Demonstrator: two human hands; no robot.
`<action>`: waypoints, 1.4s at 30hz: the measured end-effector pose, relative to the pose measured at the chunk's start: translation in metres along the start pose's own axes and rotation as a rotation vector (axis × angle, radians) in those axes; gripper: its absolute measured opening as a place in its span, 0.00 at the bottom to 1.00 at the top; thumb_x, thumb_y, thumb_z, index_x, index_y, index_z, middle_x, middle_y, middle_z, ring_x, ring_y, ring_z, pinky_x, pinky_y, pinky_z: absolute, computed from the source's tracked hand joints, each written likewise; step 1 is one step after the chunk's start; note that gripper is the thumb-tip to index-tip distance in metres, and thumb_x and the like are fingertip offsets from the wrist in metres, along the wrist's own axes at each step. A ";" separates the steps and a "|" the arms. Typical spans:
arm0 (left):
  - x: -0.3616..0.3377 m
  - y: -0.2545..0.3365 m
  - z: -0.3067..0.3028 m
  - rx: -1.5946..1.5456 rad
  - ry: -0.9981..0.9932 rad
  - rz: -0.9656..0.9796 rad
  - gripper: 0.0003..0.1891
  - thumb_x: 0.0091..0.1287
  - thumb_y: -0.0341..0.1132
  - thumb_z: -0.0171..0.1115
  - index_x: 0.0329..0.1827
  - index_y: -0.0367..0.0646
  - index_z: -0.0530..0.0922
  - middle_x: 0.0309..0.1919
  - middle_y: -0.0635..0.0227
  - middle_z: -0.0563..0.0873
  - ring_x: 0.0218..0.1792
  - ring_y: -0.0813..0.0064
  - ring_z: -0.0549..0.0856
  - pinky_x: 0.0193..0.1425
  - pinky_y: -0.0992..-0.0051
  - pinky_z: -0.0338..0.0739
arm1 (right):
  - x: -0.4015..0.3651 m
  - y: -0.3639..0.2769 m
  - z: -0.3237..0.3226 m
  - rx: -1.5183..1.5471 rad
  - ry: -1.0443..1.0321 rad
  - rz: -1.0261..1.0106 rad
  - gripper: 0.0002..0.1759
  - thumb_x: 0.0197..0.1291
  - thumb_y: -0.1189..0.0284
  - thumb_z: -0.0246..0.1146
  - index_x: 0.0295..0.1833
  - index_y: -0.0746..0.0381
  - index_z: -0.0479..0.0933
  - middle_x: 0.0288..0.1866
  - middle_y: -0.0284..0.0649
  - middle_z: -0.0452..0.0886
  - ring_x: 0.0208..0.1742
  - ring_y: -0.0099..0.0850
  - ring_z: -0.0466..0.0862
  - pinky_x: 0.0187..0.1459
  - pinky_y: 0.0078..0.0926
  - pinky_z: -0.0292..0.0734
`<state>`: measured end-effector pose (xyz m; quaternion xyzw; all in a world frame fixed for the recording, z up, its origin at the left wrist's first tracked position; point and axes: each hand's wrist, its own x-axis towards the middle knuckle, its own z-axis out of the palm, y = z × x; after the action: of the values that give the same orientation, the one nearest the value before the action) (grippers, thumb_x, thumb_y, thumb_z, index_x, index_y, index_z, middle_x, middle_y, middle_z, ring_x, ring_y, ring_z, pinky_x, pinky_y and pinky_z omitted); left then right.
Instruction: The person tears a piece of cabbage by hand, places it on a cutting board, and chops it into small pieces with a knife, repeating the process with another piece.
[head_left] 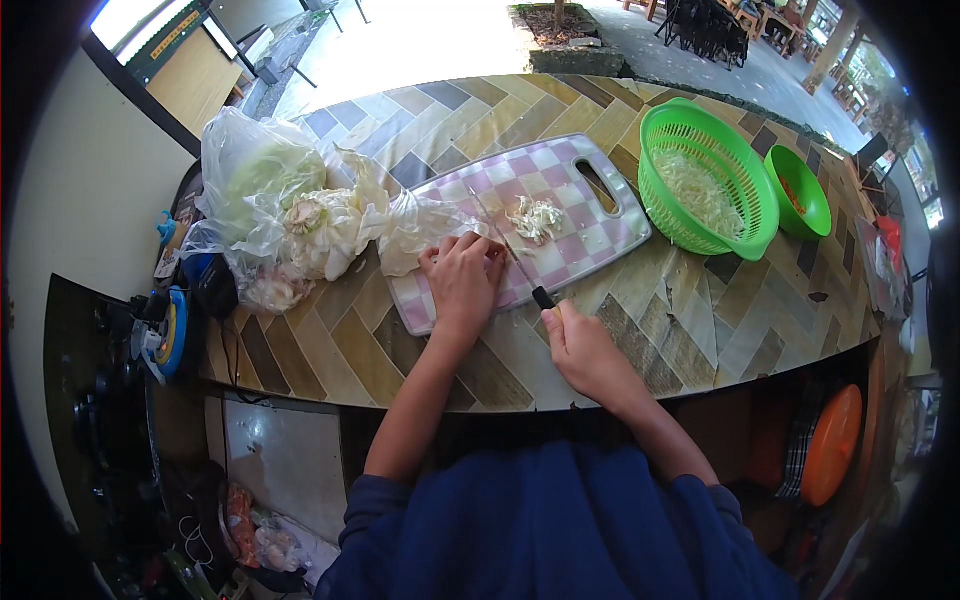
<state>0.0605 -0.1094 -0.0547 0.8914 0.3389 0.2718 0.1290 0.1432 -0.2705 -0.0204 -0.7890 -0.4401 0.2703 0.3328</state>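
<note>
My right hand (585, 352) is wrapped round the handle of a knife (515, 252), whose blade slants away across a pink-and-white checked cutting board (610, 228). Fingers bunched and pointing down, my left hand (466, 282) presses on pale cabbage (425, 230) beside the blade. Its fingertips partly cover what they hold. On the far side of the blade lies a small heap of shredded cabbage (537, 219).
Left of the board are loose cabbage leaves (330, 232) and a clear plastic bag (262, 165) with a pale green cabbage inside. To the right stand a green colander (757, 205) of shreds and a green bowl (818, 205) with orange bits. The table edge (500, 408) curves before me.
</note>
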 end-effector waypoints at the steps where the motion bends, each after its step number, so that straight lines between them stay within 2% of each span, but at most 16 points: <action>1: 0.000 0.000 0.000 0.004 0.001 0.000 0.06 0.62 0.40 0.63 0.34 0.50 0.85 0.35 0.74 0.84 0.45 0.72 0.79 0.59 0.62 0.59 | 0.000 -0.001 0.001 -0.011 -0.001 0.006 0.20 0.73 0.62 0.47 0.39 0.72 0.69 0.25 0.61 0.78 0.32 0.60 0.80 0.34 0.54 0.72; 8: 0.001 0.001 -0.001 -0.021 -0.038 -0.055 0.08 0.61 0.41 0.65 0.35 0.49 0.86 0.37 0.74 0.86 0.47 0.70 0.80 0.60 0.62 0.59 | 0.013 0.003 0.008 -0.030 0.012 -0.002 0.20 0.73 0.62 0.47 0.39 0.72 0.69 0.27 0.63 0.78 0.34 0.61 0.80 0.36 0.54 0.73; 20: -0.001 0.001 -0.003 -0.002 -0.024 -0.048 0.08 0.61 0.42 0.65 0.35 0.50 0.86 0.38 0.74 0.85 0.48 0.70 0.80 0.60 0.63 0.59 | 0.001 0.008 -0.004 0.105 0.009 -0.020 0.20 0.73 0.62 0.47 0.36 0.70 0.69 0.23 0.58 0.76 0.28 0.57 0.78 0.30 0.51 0.69; 26: -0.002 0.001 -0.005 -0.013 -0.024 -0.035 0.08 0.61 0.41 0.63 0.35 0.50 0.86 0.38 0.73 0.85 0.48 0.69 0.80 0.60 0.63 0.60 | -0.001 0.008 0.000 0.077 0.006 -0.029 0.19 0.73 0.62 0.48 0.39 0.70 0.69 0.23 0.59 0.77 0.30 0.58 0.79 0.31 0.52 0.69; 29: -0.002 0.001 -0.005 -0.024 -0.027 -0.032 0.08 0.62 0.41 0.63 0.35 0.49 0.86 0.38 0.73 0.85 0.48 0.69 0.80 0.60 0.63 0.60 | -0.001 0.006 0.002 0.091 0.024 -0.008 0.18 0.72 0.63 0.50 0.37 0.69 0.68 0.25 0.61 0.74 0.31 0.61 0.76 0.32 0.50 0.67; 32: -0.002 0.000 -0.004 -0.021 -0.031 -0.030 0.07 0.61 0.40 0.63 0.35 0.49 0.85 0.38 0.73 0.85 0.47 0.69 0.80 0.59 0.63 0.60 | -0.001 0.003 0.004 0.064 0.016 0.010 0.17 0.72 0.64 0.49 0.38 0.70 0.67 0.25 0.61 0.75 0.33 0.62 0.77 0.33 0.52 0.68; 35: -0.003 -0.002 -0.003 -0.013 -0.029 -0.029 0.07 0.61 0.39 0.64 0.36 0.48 0.85 0.38 0.72 0.85 0.47 0.68 0.80 0.59 0.63 0.60 | 0.005 0.001 0.005 -0.015 -0.043 0.012 0.20 0.72 0.62 0.47 0.41 0.72 0.68 0.29 0.62 0.79 0.36 0.62 0.80 0.38 0.55 0.73; 42: -0.004 -0.002 0.000 0.017 -0.005 0.008 0.06 0.61 0.38 0.63 0.35 0.49 0.83 0.36 0.73 0.83 0.46 0.70 0.79 0.57 0.62 0.60 | 0.019 0.001 0.009 -0.059 -0.011 0.005 0.19 0.72 0.62 0.48 0.43 0.71 0.69 0.29 0.62 0.79 0.35 0.61 0.80 0.37 0.55 0.74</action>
<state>0.0570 -0.1106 -0.0573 0.8945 0.3373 0.2672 0.1213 0.1460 -0.2522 -0.0294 -0.7981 -0.4476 0.2625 0.3064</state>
